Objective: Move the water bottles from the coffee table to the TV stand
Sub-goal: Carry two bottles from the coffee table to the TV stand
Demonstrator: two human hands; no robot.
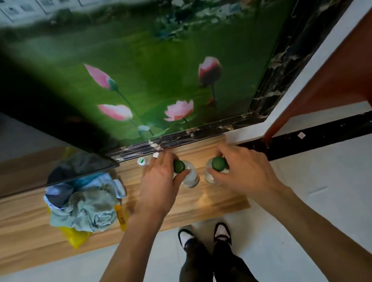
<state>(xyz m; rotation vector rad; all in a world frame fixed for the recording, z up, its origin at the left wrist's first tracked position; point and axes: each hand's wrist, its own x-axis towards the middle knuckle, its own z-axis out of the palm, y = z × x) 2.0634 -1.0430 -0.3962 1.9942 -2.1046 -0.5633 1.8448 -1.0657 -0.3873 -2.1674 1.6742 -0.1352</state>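
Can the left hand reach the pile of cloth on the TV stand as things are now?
Probably yes, but not freely. The cloth pile lies just beside the left hand on the TV stand, nothing between them. The hand, though, grips a bottle and would need to let go first.

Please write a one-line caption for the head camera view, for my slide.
Left hand and right hand each grip a clear green-capped plastic water bottle above the light wooden TV stand.

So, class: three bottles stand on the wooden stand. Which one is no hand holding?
The small bottle by the wall, white-capped; the left hand and right hand grip the two green-capped bottles.
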